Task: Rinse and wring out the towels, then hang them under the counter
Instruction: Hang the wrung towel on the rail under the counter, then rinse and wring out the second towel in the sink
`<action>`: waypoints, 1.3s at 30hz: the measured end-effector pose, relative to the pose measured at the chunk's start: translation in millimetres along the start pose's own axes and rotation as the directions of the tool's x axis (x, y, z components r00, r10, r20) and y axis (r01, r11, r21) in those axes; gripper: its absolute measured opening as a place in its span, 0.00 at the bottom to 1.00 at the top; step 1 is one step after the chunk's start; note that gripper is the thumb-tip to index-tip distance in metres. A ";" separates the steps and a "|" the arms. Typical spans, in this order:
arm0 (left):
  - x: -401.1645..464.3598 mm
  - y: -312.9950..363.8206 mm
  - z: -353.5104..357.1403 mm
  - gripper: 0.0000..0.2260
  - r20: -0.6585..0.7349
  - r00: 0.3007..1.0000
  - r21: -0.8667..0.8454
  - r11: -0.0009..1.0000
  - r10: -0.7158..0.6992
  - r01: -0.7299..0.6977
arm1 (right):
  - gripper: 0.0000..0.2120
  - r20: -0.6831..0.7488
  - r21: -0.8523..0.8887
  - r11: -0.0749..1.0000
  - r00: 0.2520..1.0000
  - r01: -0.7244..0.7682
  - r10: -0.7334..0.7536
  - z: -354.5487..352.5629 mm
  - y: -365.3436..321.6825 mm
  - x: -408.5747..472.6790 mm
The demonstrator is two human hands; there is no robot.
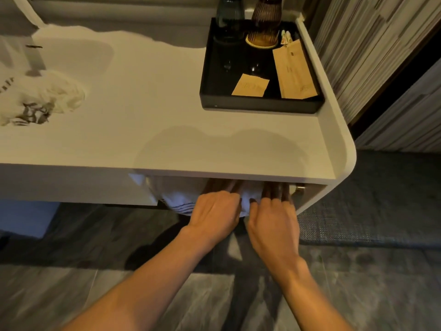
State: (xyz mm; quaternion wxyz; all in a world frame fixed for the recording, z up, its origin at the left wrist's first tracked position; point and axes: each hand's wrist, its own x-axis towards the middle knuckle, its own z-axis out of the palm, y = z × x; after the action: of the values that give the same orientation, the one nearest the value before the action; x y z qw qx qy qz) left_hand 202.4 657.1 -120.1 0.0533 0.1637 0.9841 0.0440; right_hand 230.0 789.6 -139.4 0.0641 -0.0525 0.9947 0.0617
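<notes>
Hanging step: both hands, left (216,209) and right (274,215), side by side, fingers on the towel (176,199) under the worktop (191,130) edge; grip prob. hidden. Next: spread it, then fetch 2nd towel (45,99) by the sink (78,53).

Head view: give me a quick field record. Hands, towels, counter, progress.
left hand: on the white towel under the counter front edge, fingers tucked under
right hand: beside it on the same towel, fingertips hidden under the counter
rail end: visible at right under the counter
second towel: bunched in the sink, not hung
black tray: back right of counter, bottles and paper packets
progress: one towel being hung, one left
</notes>
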 end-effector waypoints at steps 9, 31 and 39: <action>21.3 -20.8 25.6 0.19 0.209 0.977 -0.034 0.998 -0.035 0.043 | 0.14 -0.045 0.113 0.992 0.997 -0.059 0.064 -8.3 28.9 13.1; -114.6 -105.9 -75.7 0.28 0.227 0.973 -0.246 0.969 0.042 0.015 | 0.20 0.038 0.210 0.978 0.999 -0.010 0.002 -95.7 -26.1 -54.6; -205.7 -242.4 -251.4 0.23 0.077 0.978 -0.274 0.939 -0.194 0.208 | 0.18 -0.053 0.377 0.916 0.990 0.139 -0.128 -305.2 -178.1 -15.4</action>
State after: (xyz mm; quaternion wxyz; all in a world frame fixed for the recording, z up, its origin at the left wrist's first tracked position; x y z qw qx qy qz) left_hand 289.0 344.0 122.3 0.1043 0.0540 0.9778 0.1736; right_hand 228.2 575.9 142.4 0.0637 -0.1076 0.9826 -0.1370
